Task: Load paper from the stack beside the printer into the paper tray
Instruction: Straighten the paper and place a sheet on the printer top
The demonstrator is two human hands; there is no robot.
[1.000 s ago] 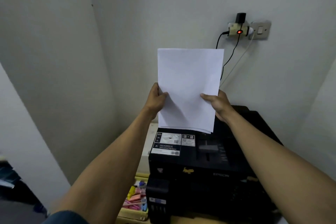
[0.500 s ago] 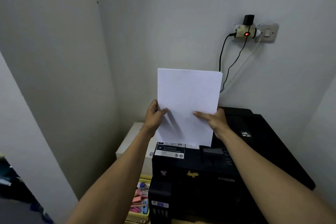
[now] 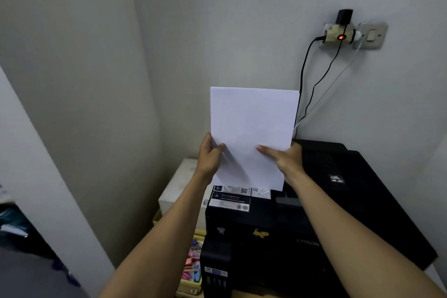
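You hold the paper [image 3: 251,133] upright over the printer [image 3: 302,230], left hand [image 3: 210,157] and right hand [image 3: 287,159] pinching its side edges. Judging by this, you're at insertion: next, lower its bottom edge squarely into the rear feed slot.

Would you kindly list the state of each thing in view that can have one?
Paper: upright, held above the printer, not yet in the tray.
Left hand: grips the paper's left edge.
Right hand: grips the paper's right edge.
Printer: lid shut; tray state cannot be told.
Adapter: plugged in, red light on.
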